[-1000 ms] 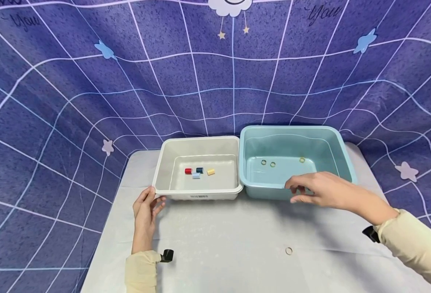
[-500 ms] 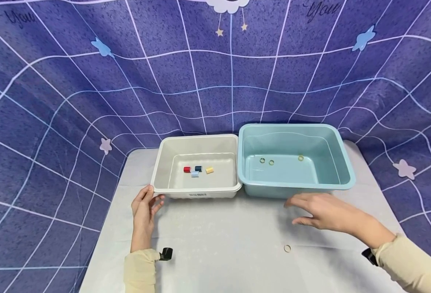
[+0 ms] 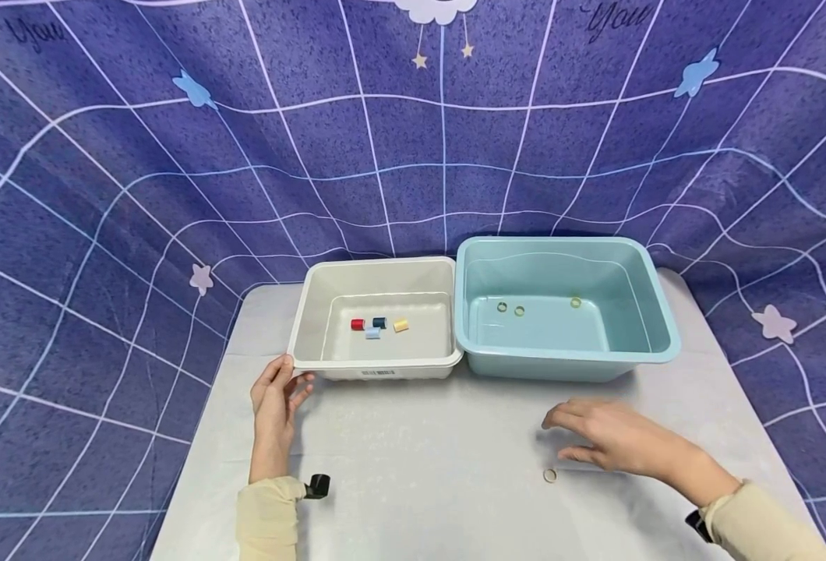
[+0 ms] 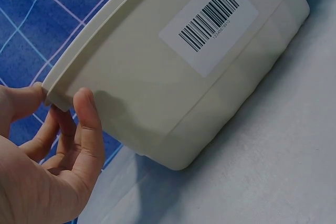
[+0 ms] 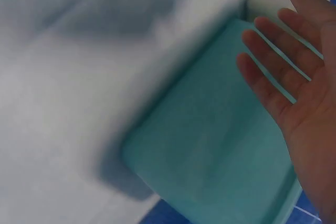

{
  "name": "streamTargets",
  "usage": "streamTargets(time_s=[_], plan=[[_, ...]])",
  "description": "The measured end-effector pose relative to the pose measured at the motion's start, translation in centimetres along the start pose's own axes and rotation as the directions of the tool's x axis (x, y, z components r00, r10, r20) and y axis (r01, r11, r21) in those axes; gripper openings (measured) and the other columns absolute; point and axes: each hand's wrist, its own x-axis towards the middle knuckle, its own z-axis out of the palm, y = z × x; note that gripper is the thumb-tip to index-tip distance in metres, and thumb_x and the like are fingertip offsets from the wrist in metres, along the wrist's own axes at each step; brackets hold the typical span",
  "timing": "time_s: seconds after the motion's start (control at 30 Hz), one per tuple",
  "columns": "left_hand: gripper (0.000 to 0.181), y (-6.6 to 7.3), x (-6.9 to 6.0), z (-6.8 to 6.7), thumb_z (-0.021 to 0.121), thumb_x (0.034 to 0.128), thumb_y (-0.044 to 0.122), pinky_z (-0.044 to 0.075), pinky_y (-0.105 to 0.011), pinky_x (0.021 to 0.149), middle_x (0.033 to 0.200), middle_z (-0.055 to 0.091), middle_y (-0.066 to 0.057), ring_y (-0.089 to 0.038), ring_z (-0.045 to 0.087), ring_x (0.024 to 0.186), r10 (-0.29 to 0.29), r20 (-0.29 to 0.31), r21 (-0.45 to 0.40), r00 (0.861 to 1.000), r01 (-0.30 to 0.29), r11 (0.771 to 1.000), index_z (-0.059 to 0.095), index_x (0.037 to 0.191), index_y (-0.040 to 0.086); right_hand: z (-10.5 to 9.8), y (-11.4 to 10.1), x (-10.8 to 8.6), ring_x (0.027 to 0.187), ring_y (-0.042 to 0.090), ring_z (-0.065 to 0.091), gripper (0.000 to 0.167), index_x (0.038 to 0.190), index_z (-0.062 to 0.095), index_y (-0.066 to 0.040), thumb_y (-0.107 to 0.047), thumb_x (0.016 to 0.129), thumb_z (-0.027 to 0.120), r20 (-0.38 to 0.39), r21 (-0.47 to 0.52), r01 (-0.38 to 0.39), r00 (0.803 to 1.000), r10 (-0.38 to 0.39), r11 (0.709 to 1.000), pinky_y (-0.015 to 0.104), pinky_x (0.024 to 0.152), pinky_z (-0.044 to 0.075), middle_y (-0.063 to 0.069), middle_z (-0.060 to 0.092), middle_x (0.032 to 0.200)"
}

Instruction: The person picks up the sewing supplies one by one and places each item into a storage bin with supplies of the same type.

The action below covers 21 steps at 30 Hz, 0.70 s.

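Observation:
My left hand (image 3: 273, 401) pinches the rim at the near left corner of the white bin (image 3: 378, 364); the left wrist view shows the thumb on top of the rim and fingers beneath it. In that bin lie a red thread spool (image 3: 358, 324), a dark blue spool (image 3: 379, 322), a light blue spool (image 3: 372, 333) and a yellow spool (image 3: 401, 325). My right hand (image 3: 616, 436) hovers over the table in front of the teal bin (image 3: 567, 356), holding nothing, fingers relaxed and apart. Just beside its thumb, a small ring (image 3: 549, 475) lies on the table.
Inside the teal bin are a ring (image 3: 502, 307), a second ring (image 3: 520, 311) and a third ring (image 3: 576, 302). Both bins stand side by side at the back of the white-covered table (image 3: 413, 467). A blue curtain (image 3: 413, 140) hangs close behind and beside them.
My right hand has moved from over the teal bin's front rim toward me, down near the ring on the table. The left hand keeps its grip on the white bin.

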Motion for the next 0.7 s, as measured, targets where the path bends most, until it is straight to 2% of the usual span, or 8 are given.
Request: streamTargets(time_s=[0.27, 0.43, 0.7], plan=[[0.030, -0.1, 0.1, 0.0, 0.070, 0.1010, 0.029, 0.062, -0.020, 0.058, 0.099, 0.068, 0.002, -0.015, 0.070, 0.072, -0.002, 0.000, -0.008, 1.000, 0.002, 1.000, 0.066, 0.119, 0.006, 2.7, -1.0, -0.9, 0.104, 0.007, 0.069, 0.038, 0.120, 0.069, -0.022, -0.040, 0.089, 0.082, 0.058, 0.092, -0.088, 0.995, 0.083, 0.992, 0.034, 0.084, 0.062, -0.013, 0.071, 0.115], [0.033, -0.1, 0.1, 0.0, 0.070, 0.1009, 0.029, 0.061, -0.020, 0.059, 0.099, 0.069, 0.003, -0.014, 0.070, 0.073, -0.002, 0.002, 0.000, 1.000, 0.002, 1.000, 0.064, 0.121, 0.004, 4.5, -1.4, -1.8, 0.106, 0.007, 0.070, 0.035, 0.121, 0.070, -0.024, -0.042, 0.092, 0.079, 0.086, 0.140, -0.148, 0.987, 0.137, 0.979, 0.035, 0.085, 0.063, -0.014, 0.071, 0.117], [0.028, 0.2, 0.0, 0.0, 0.070, 0.1011, 0.030, 0.062, -0.020, 0.061, 0.102, 0.070, 0.004, -0.014, 0.071, 0.075, -0.005, -0.001, 0.025, 1.000, 0.005, 1.000, 0.066, 0.119, 0.009, 6.6, -1.3, -2.5, 0.106, 0.007, 0.067, 0.035, 0.122, 0.069, -0.021, -0.036, 0.091, 0.080, 0.073, 0.201, -0.106, 0.993, 0.092, 0.974, 0.031, 0.083, 0.062, -0.011, 0.070, 0.118]])
